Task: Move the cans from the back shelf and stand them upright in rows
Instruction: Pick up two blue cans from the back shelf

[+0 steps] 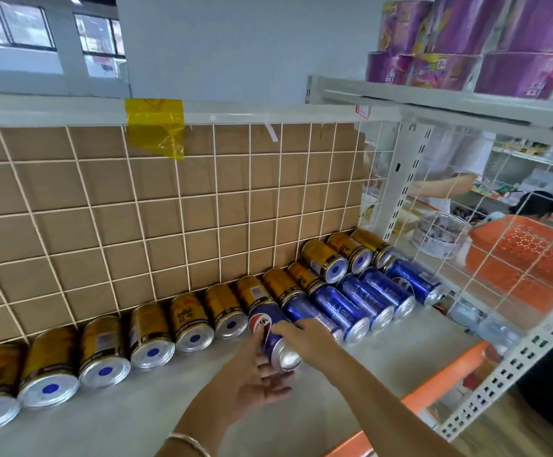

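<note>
Two hands meet on a single blue can (268,329) in the head view, the only view there is. The can is close to the middle of the white shelf (136,410), just in front of the back row. It lies tilted on its side, with its long axis running from the wire grid (169,209) at the back toward the front edge and its silver end facing the person. The right hand (305,341) is curled over the can's upper side and grips it. The left hand (255,377) sits beneath the near end with palm up and fingers loosely spread, cradling rather than clutching. Both hands are on the can, so neither has to reach. The next move probably turns on swinging that long axis from lying to vertical, and the right hand looks better placed to do the turning. The can has a glossy blue body with a round red, white and blue logo, and no dent can be seen. Along the back edge a row of gold cans (191,324) lies on its side against the grid, silver bottoms with blue dots facing forward. Toward the right end more blue cans (351,308) lie side by side in front of the gold ones, touching them. No can in sight stands upright yet, so the task looks barely begun.
</note>
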